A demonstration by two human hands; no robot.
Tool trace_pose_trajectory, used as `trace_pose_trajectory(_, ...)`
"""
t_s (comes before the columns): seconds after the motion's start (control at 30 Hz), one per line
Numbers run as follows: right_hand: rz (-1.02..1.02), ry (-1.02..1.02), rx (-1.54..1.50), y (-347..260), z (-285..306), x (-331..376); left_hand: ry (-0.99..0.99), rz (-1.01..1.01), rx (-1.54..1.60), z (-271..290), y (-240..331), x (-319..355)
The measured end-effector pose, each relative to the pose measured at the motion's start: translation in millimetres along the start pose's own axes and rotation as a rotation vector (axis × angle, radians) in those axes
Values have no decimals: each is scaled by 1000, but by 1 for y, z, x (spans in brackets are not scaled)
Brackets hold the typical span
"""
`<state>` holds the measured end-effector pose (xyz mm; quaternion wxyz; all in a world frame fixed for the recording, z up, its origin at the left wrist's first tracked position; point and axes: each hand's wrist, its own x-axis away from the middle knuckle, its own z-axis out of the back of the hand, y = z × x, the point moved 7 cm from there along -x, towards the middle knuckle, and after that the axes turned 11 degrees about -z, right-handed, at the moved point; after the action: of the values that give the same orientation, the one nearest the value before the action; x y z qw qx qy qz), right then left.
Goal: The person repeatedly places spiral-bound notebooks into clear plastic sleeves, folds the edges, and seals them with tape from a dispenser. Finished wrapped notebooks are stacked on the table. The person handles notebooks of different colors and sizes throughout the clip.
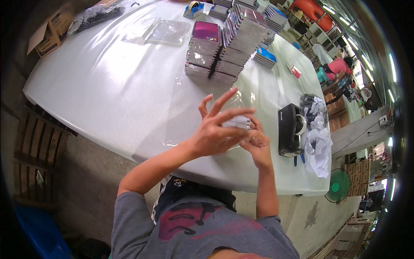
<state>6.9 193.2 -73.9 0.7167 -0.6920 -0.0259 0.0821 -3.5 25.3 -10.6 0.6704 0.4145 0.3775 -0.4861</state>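
Note:
My left hand (214, 131) is over the near part of the table, its fingers stretched and spread. Against its palm side is a small white stack with dark marks along its edge (236, 122), which looks like spiral notebooks; the hands hide most of it. My right hand (257, 140) has its fingers bent round the right end of that stack. Clear plastic film (237, 98) shines just beyond the hands. Farther off stand two tall piles of spiral notebooks in clear wrap, the left one (202, 52) with a purple cover on top, the right one (239, 43) higher.
At right sits a black tape dispenser (290, 129) beside crumpled white plastic (318, 142). Blue-covered notebooks (265, 58) lie behind the piles. Flat clear bags (168, 31) and a blue tape holder (193, 10) are at the back. A cardboard box (51, 32) stands far left. A person (337, 67) works at far right.

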Motion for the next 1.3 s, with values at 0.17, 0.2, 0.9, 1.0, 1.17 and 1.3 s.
trace_pose_trajectory(0.17, -94, 101, -70, -4, -9, -1, 72, 430, 306, 16, -34, 10)
trace_pose_trajectory(0.2, -120, 101, -89, -6, -10, -1, -4, 450, 264, 16, -29, 13)
trace_pose_trajectory(0.9, -319, -22, -154, -1, -10, -56, -426, 948, 569, -27, -76, 28)
trace_pose_trajectory(1.0, -322, -52, -127, 3, -8, -57, -327, 1051, 629, -28, -80, 30)
trace_pose_trajectory(1.17, -332, -97, -125, -6, -5, -55, -289, 700, 314, -18, -74, 13)
trace_pose_trajectory(1.3, -272, -54, 173, -17, -2, -59, -277, 680, 197, -12, -62, 7)
